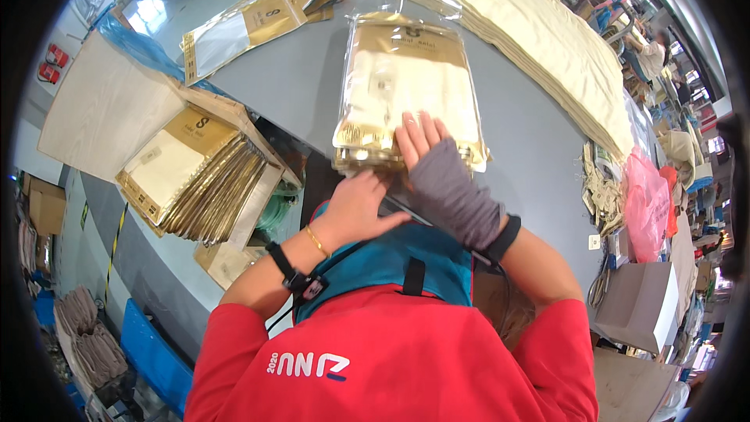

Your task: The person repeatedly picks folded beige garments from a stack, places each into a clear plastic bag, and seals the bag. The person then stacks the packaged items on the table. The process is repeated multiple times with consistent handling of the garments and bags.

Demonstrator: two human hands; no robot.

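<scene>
A stack of gold-printed clear plastic packs (410, 82) lies at the table's near edge, with pale folded fabric showing through the top one. My right hand (425, 138), in a grey fingerless sleeve, rests flat on the near part of the top pack, thumb hidden. My left hand (358, 205) is at the stack's near edge, thumb spread toward the right; its fingertips blur against the packs, and whether they grip is unclear. To the left, a leaning row of similar filled packs (193, 170) sits in a wooden holder (255, 211).
Flat gold-printed bags (252, 17) overlap on the grey table (281, 76) at the far left. A long layered pile of cream fabric (527, 29) borders its far right. Fabric scraps (600, 193) and a pink plastic bag (647, 205) lie right. A person (644, 53) sits in the background.
</scene>
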